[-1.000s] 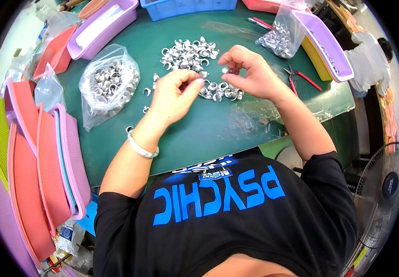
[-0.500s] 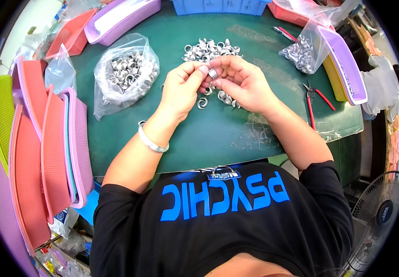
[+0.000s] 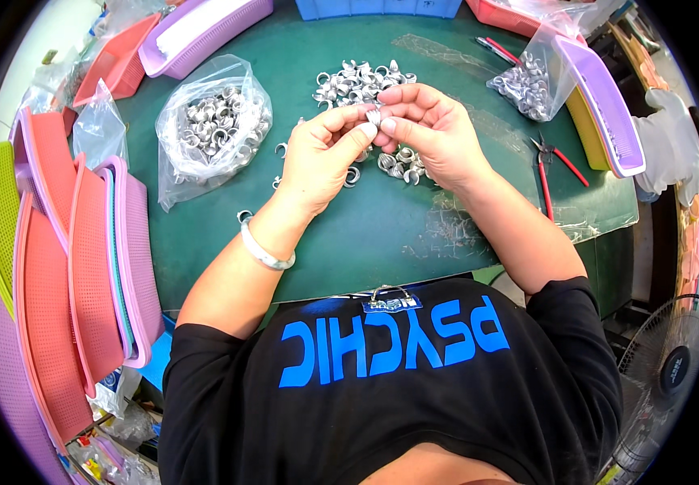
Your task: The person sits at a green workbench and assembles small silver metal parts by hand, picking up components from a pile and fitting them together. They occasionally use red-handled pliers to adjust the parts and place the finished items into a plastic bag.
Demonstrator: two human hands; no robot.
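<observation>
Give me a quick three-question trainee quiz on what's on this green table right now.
1. True or false: both hands pinch one small metal ring between their fingertips.
2. Which tool lies at the person's right on the table? A) red-handled pliers B) hammer C) scissors
3. Fill in: on the person's left, more rings sit in a clear plastic ____.

Key
1. True: left hand and right hand meet at the ring, above the loose ring pile.
2. A: the pliers lie beside the right forearm.
3. Bag.
</observation>
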